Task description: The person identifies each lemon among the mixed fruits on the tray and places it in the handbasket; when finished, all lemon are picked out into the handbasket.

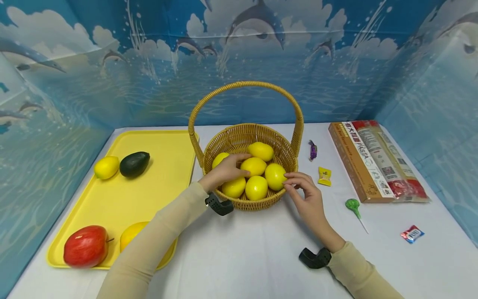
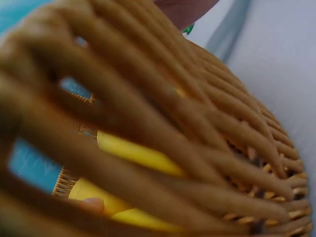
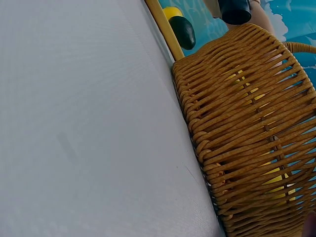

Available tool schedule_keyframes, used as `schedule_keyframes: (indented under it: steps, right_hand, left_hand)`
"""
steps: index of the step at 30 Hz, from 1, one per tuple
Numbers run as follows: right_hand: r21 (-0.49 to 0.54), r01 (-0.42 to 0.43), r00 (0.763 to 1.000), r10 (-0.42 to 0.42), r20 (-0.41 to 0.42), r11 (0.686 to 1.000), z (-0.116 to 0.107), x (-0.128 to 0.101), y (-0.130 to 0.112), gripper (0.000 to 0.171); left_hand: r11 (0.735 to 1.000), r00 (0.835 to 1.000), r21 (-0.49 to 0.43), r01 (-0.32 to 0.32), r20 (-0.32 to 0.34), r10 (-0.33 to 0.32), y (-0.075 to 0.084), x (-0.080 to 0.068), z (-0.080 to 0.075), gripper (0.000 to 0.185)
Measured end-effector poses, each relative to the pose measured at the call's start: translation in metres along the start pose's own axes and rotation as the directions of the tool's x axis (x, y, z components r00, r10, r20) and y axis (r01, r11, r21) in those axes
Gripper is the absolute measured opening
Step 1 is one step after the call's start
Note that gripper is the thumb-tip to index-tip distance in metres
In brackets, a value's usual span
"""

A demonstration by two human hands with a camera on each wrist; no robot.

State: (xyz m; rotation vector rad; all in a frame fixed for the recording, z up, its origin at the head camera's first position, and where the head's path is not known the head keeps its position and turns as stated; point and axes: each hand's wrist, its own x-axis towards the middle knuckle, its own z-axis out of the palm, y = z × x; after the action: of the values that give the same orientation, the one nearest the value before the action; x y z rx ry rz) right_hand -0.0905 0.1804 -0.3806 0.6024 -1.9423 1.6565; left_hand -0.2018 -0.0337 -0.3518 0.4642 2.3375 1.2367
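Several yellow lemons (image 1: 256, 188) lie in a woven basket (image 1: 257, 205) with a tall arched handle. My left hand (image 1: 228, 168) reaches over the near left rim, its fingers and thumb about the left side of the middle lemon (image 1: 254, 167). My right hand (image 1: 308, 197) is at the right rim with fingers bent, the fingertips by the rightmost lemon (image 1: 275, 176); contact is hard to make out. In the left wrist view, the blurred basket wall hides most of the lemons. Basket weave (image 3: 247, 123) fills the right of the right wrist view.
Left of the basket, a yellow tray (image 1: 164, 166) bears a lemon (image 1: 106, 167), an avocado (image 1: 135, 164), a red apple (image 1: 86, 246) and a yellow fruit partly behind my forearm. To the right lie wrapped candies (image 1: 324, 176), a green lollipop (image 1: 352, 204) and a pasta box (image 1: 360, 162).
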Motion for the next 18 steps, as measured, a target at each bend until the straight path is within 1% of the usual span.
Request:
schedule_keyframes:
  steps: [4,7,10,12,15,18]
  right_hand:
    - [-0.002,-0.014,1.0,0.014,0.007,1.0,0.0,0.003,-0.001,0.015]
    - [-0.013,-0.012,1.0,0.012,0.005,1.0,0.0,0.003,-0.001,0.016]
    - [-0.026,-0.011,1.0,0.011,0.003,1.0,0.0,0.003,-0.001,0.016]
    - [-0.034,-0.019,1.0,0.019,0.004,0.999,0.0,0.002,0.0,0.016]
    - [-0.041,-0.034,0.999,0.035,0.004,0.999,-0.001,0.001,0.0,0.016]
    - [-0.037,-0.042,0.999,0.042,0.002,0.998,-0.003,-0.003,0.007,0.015]
  left_hand:
    - [1.0,1.0,0.003,-0.024,-0.016,0.024,0.002,-0.003,-0.004,0.057]
    - [0.999,0.998,-0.014,-0.053,-0.03,0.052,0.005,-0.007,-0.009,0.058]
    - [0.996,0.995,-0.026,-0.09,-0.035,0.089,0.011,-0.014,-0.015,0.056]
    - [0.992,0.991,-0.022,-0.128,-0.031,0.127,0.017,-0.022,-0.019,0.054]
    - [0.978,0.978,-0.005,-0.21,-0.008,0.21,0.027,-0.039,-0.024,0.047]
    - [0.951,0.95,-0.007,-0.31,0.026,0.311,0.039,-0.063,-0.031,0.043]
